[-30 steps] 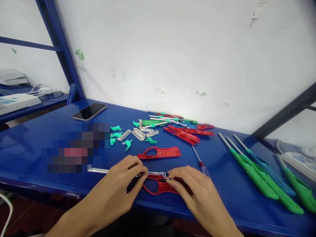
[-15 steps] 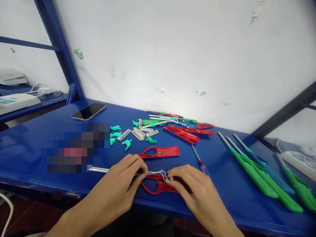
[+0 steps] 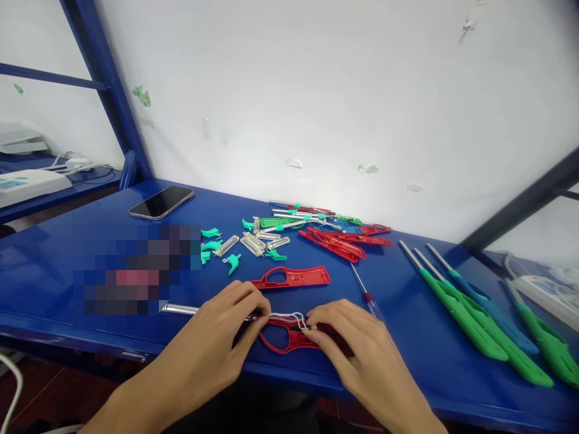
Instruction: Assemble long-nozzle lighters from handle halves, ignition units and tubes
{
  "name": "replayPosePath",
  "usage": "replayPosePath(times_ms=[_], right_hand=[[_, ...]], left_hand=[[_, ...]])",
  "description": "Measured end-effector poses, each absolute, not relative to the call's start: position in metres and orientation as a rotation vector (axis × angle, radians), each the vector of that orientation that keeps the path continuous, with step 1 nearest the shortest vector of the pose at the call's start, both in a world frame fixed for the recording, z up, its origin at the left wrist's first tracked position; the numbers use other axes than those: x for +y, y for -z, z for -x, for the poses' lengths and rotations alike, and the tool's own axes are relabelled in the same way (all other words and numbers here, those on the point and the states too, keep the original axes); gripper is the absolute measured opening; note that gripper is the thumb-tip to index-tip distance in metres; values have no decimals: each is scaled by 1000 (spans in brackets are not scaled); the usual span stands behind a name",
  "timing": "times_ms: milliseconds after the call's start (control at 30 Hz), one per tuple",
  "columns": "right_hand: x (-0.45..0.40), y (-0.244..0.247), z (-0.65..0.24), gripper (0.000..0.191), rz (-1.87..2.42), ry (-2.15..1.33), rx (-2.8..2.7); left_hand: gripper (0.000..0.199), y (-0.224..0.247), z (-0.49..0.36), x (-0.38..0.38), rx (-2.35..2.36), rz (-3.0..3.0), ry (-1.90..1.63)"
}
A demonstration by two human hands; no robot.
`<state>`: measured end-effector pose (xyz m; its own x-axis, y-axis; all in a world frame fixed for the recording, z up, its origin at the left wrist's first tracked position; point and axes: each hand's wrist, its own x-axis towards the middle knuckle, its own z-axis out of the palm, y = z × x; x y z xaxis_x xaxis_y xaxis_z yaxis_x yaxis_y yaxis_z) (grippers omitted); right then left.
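My left hand [image 3: 239,325] pinches the near end of a silver metal tube [image 3: 181,309] and the start of a white wire [image 3: 289,314]. Below the fingers lies a red handle half [image 3: 294,339] with a loop-shaped opening. My right hand [image 3: 348,331] is closed over its right part, fingertips pinched at the wire's looped end and a small dark part, whose shape is mostly hidden. Just behind both hands, a second red handle half [image 3: 307,277] lies flat, open side up.
Teal triggers [image 3: 233,263] and clear cases [image 3: 253,243] lie behind my left hand. Red shells [image 3: 335,244] and metal tubes are piled near the wall. A screwdriver [image 3: 371,304], green lighters [image 3: 465,313], a blue one [image 3: 493,310] are right; a phone [image 3: 163,202] is back left.
My right fingertips have shifted very slightly at the wire's end. Both hands keep their grip; the small view shift comes from the camera.
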<state>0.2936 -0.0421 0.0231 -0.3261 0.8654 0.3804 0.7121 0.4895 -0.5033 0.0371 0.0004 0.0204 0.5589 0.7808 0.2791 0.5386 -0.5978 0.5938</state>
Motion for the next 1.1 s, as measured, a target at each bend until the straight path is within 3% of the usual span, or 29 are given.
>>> replayPosePath(times_ms=[533, 1100], right_hand=[[-44, -25, -295, 13, 1255, -308, -2153], [-42, -25, -296, 15, 1161, -212, -2205]], left_hand=[[19, -19, -37, 3, 1023, -2321, -838], [22, -19, -37, 4, 1039, -2378, -723]])
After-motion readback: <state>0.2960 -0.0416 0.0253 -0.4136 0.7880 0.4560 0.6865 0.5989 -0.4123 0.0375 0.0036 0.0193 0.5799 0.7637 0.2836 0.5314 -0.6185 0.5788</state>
